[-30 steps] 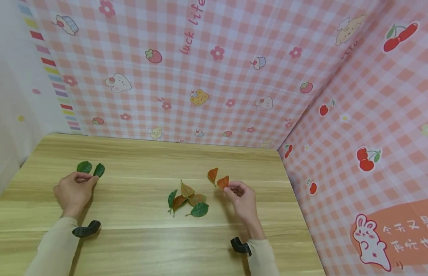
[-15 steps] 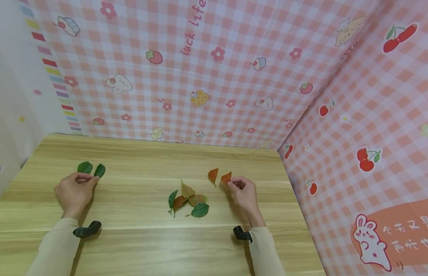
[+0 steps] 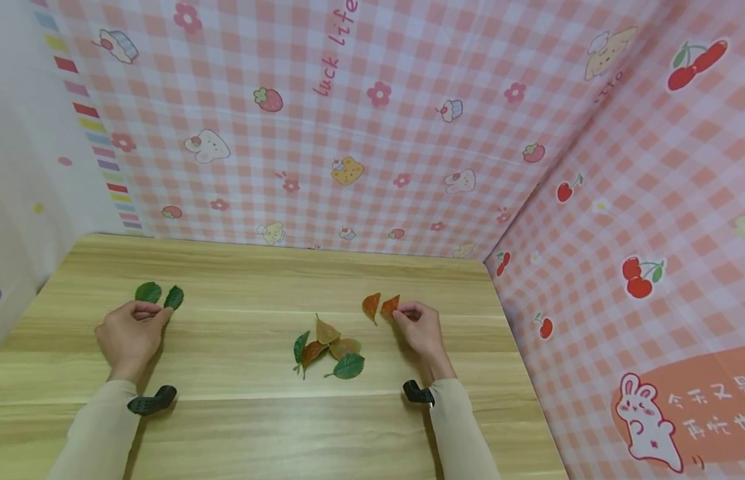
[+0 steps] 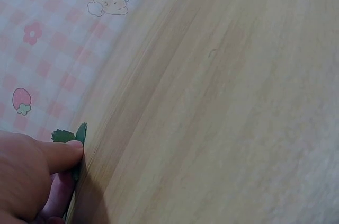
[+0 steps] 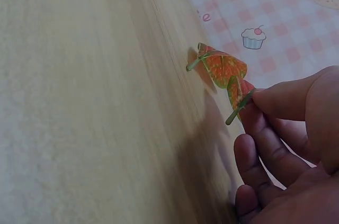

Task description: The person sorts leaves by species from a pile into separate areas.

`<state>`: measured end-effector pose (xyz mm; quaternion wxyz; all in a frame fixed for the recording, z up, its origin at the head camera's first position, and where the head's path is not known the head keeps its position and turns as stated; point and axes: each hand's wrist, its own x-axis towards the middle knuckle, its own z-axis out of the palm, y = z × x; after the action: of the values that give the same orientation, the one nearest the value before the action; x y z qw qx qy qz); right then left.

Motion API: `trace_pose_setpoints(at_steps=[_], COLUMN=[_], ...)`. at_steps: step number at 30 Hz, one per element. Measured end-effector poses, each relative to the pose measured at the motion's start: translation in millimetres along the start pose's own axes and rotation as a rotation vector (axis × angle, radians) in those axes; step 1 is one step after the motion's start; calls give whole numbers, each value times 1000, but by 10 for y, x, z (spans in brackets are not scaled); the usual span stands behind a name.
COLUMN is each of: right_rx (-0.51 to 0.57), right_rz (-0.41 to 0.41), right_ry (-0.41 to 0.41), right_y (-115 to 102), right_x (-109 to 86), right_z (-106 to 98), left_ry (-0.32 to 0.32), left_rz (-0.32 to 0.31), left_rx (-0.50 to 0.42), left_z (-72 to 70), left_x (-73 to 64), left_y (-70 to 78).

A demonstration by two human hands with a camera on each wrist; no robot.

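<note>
At the table's left, my left hand (image 3: 129,337) pinches a green leaf (image 3: 174,297) between thumb and finger. Just behind that hand lies another green leaf (image 3: 148,292). On the right side, my right hand (image 3: 420,330) holds an orange leaf (image 3: 390,307) by its edge; in the right wrist view its green stem points away from the thumb. Beside it, a second orange leaf (image 3: 371,307) lies on the table. Between the hands sits a loose cluster with a yellowish leaf (image 3: 326,331), a reddish-brown leaf (image 3: 313,351) and a green leaf (image 3: 349,366), among several.
The wood-grain table (image 3: 240,427) meets a pink checked cloth wall (image 3: 300,133) at the back and another cloth wall (image 3: 600,280) on the right. Each wrist wears a black strap piece, such as the left one (image 3: 153,400).
My right hand moved away to the right with the orange leaf, then came slightly back left, close beside the other orange leaf. The left hand stays nearly still.
</note>
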<state>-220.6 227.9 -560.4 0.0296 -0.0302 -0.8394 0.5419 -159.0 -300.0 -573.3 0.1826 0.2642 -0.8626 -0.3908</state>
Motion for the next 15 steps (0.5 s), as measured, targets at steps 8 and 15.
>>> trace_pose_setpoints(at_steps=[8, 15], right_rx=[12, -8], right_rz=[25, 55], right_ry=[-2, 0], right_y=[18, 37], right_x=[46, 61], right_z=[18, 26], left_ry=[4, 1], left_rz=[1, 0], left_rx=[-9, -6], left_z=[2, 6], left_x=[-8, -9], left_y=[3, -10])
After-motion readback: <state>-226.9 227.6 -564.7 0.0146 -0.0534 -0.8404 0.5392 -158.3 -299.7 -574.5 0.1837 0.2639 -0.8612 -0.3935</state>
